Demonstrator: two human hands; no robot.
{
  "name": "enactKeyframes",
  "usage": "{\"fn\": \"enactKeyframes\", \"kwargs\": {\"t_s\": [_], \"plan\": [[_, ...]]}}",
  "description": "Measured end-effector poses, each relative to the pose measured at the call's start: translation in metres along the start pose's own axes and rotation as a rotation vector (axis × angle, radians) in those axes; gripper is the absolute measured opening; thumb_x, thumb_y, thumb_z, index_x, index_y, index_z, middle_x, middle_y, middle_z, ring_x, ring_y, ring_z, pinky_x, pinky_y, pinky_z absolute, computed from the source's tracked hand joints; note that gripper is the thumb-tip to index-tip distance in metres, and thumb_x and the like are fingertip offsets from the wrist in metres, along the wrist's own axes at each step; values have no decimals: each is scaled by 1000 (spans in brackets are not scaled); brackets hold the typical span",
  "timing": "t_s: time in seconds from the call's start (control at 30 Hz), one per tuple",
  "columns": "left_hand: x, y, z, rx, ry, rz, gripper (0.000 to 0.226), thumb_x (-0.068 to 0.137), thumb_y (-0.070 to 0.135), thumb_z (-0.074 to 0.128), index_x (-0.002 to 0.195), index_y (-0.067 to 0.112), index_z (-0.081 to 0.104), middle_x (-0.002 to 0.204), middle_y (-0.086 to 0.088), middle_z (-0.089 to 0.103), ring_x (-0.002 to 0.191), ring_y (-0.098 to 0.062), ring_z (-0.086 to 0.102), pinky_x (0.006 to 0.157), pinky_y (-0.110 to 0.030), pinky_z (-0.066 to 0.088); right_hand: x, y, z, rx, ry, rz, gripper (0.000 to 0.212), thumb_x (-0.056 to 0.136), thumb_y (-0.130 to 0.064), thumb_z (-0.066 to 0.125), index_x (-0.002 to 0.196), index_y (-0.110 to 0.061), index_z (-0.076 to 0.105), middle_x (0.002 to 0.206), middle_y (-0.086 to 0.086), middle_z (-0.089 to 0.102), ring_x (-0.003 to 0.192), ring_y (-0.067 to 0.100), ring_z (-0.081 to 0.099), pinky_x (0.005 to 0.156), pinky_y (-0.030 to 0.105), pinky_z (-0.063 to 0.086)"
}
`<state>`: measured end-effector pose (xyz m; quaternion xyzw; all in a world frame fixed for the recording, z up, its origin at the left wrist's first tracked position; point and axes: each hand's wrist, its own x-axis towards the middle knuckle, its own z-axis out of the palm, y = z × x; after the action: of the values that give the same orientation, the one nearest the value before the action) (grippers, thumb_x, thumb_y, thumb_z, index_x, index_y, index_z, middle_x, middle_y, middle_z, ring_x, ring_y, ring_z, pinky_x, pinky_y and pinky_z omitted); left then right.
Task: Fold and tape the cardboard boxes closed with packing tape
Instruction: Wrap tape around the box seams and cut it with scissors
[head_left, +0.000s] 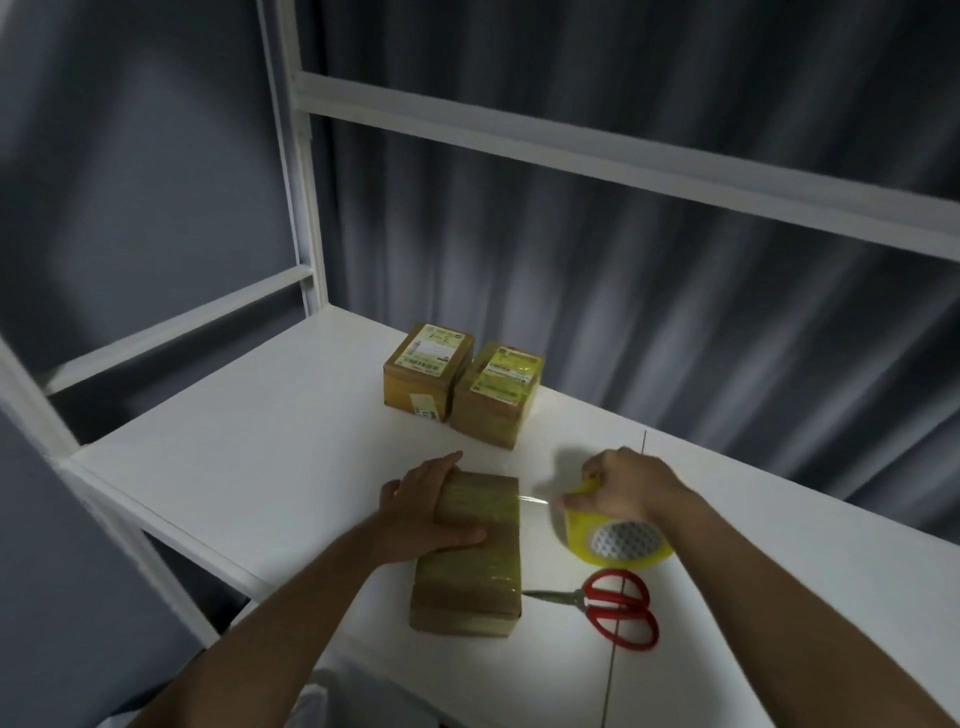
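**A:** Where did I have the hands at that point?

**B:** My left hand (431, 512) lay flat, fingers straight, pressing the near cardboard box (470, 556) down on the white table (249, 467). My right hand (621, 491) was curled round the yellow packing tape roll (618, 540), just right of the box.

**A:** And the tape itself?

**B:** A clear strip (535, 500) ran from the box's right edge to the roll, apparently taut.

**A:** What worried me there?

**B:** If I slackened the pull, I judged the strip could twist and stick to itself. Pulling harder with a light left palm could have dragged the box sideways or peeled the laid tape.

**A:** The scissors?

**B:** The red-handled scissors (613, 608) lay below the roll, blades pointing at the box. Two sealed labelled boxes (462, 384) sat well behind.
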<state>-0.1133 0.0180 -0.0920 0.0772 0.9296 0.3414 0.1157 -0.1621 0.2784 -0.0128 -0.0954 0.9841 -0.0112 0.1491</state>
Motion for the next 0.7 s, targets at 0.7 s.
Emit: {"fn": "enactKeyframes", "kwargs": {"t_s": [0.7], "plan": [[-4, 60, 34, 326, 10, -223, 107, 76, 67, 50, 149, 20, -11, 157, 2, -20, 143, -22, -21, 110, -57, 15, 12, 14, 6, 207, -49, -38, 40, 89, -52, 52, 121, -27, 52, 124, 0, 57, 107, 19, 53, 85, 28, 41]]}}
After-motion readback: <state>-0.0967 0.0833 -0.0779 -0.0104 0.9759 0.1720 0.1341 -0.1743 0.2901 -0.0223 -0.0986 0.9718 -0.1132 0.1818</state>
